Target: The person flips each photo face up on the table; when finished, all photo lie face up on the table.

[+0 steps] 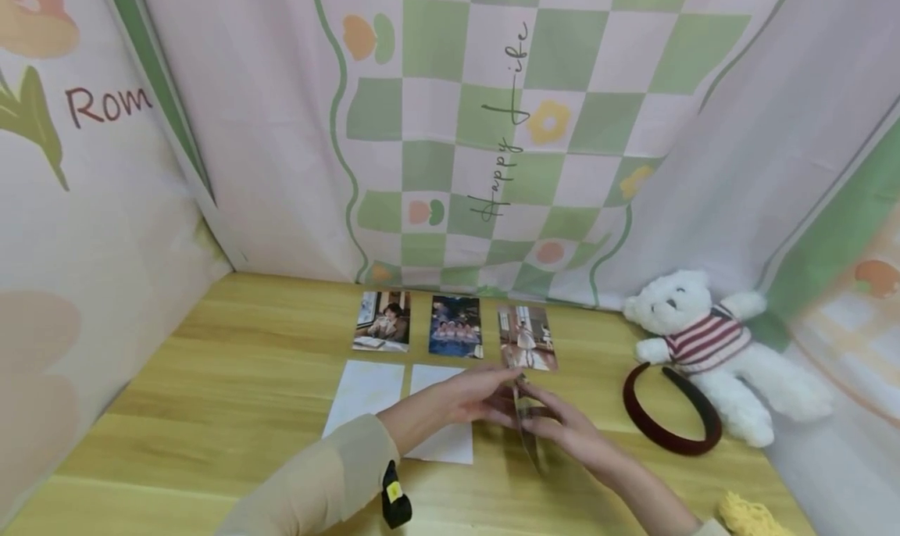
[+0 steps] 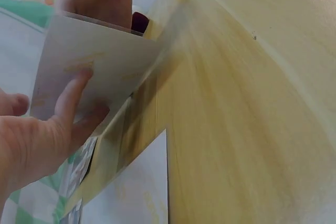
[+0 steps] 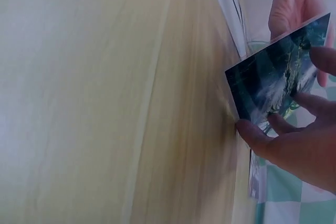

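A photo card [image 3: 268, 87] stands on edge above the table between the two hands. Its dark printed side faces the right hand and its white back faces the left. Extended fingers of the left hand [image 1: 478, 395] press that back in the left wrist view. The right hand [image 1: 569, 427] holds the card, its fingertips spread over the picture and one at the lower corner in the right wrist view. Just beyond the hands lies a photo of a figure in a white dress [image 1: 526, 337]. Two white cards [image 1: 366, 395] lie left of the held card, one partly behind the left forearm.
Left of the dress photo, along the back, are a pool-scene photo [image 1: 455, 326] and a photo of a seated person [image 1: 382, 322]. A dark red headband [image 1: 675, 444] and a white teddy bear [image 1: 703, 341] lie at the right, yellow yarn [image 1: 748, 515] nearer.
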Tool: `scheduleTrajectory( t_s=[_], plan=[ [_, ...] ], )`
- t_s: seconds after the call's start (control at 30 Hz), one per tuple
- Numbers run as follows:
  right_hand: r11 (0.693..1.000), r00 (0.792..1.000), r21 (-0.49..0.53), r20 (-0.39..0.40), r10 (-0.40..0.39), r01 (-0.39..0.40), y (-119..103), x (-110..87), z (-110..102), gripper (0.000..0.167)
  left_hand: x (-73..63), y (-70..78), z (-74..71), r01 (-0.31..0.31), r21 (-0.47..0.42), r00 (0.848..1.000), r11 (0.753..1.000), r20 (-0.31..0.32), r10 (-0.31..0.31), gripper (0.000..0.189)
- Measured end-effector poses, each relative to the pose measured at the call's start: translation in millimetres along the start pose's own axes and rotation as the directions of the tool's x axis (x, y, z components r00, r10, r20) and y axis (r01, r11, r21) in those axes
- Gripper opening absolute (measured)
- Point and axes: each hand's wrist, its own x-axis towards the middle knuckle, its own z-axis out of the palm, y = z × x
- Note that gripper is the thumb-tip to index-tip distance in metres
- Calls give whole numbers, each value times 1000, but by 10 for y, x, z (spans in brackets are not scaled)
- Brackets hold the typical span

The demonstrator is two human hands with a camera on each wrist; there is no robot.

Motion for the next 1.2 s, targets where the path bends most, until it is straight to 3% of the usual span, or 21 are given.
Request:
scheduleTrajectory(
  t_s=[0.17, 0.5, 0.83, 1.0, 1.1, 1.13, 1.2],
  plan=[
    [994, 996, -84, 64, -68, 73, 90, -6, -55, 74, -13, -17, -30, -33, 18, 999, 999, -24, 34, 38],
    [949, 962, -211, 189, -195, 233, 180, -17, -160, 86, -12, -62, -53, -58, 54, 996, 997, -64, 62, 32],
    [868, 966, -440, 210, -149, 229, 173, -73, -193, 96, -33, -99, 1, -27, 139, 990, 990, -131, 45, 44],
    [827, 971, -522, 210, -112, 208, 157, -103, -197, 96, -44, -87, 40, -20, 222, 982, 975, -180, 61, 67],
    [813, 973, -550, 213, -84, 191, 163, -106, -209, 96, -53, -69, 65, -29, 326, 975, 945, -201, 99, 83],
    [811, 973, -555, 217, -74, 185, 166, -105, -213, 95, -59, -62, 71, -30, 394, 971, 919, -206, 120, 85],
    [804, 972, -568, 228, -53, 176, 174, -98, -221, 94, -68, -50, 79, -20, 556, 967, 831, -200, 156, 82]
  ],
)
